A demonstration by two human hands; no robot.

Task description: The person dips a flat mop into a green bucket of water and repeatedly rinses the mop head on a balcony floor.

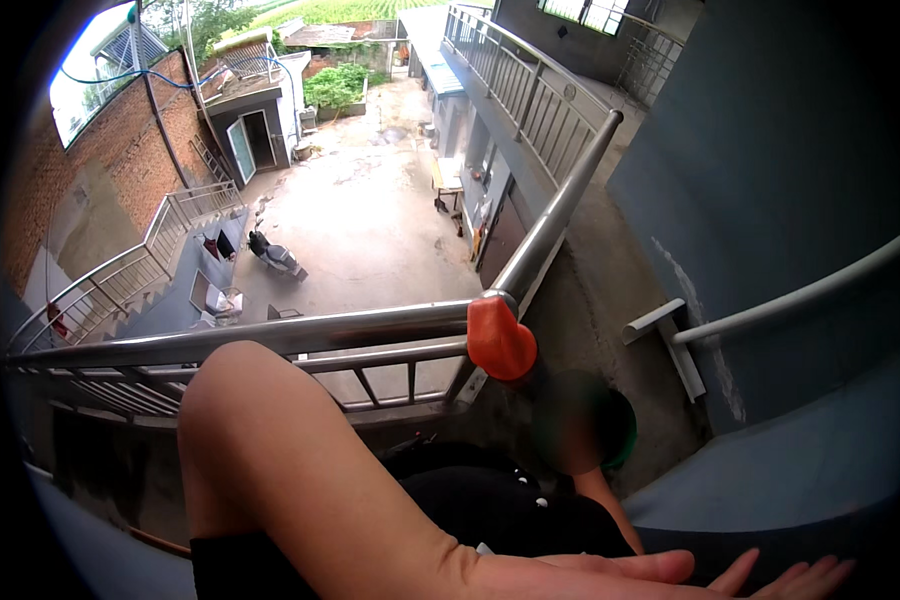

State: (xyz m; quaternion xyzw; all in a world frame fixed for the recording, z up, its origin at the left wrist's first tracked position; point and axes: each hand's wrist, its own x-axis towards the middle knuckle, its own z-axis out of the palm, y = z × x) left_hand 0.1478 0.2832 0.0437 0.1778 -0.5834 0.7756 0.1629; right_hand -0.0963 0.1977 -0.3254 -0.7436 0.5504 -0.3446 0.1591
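Observation:
My left arm is bent across the front of the view, and my left hand (660,577) is at the lower right. Its fingers are spread and hold nothing visible, though the bottom edge cuts part of it off. An orange rubber glove (501,337) rests against the corner of the stainless steel handrail (390,319). A bare forearm (607,502), apparently my right, reaches up toward it through a blurred patch. My right hand seems to be inside the glove, but its grip is unclear. A green-rimmed container (630,431) shows partly behind the blur.
Below the railing lies a concrete courtyard (345,255) with a parked scooter (276,253). A railed staircase (150,277) runs along the left. On the right, a walkway (596,300) passes a grey wall (750,187) with a white pipe (802,296) and a loose white trim piece (652,321).

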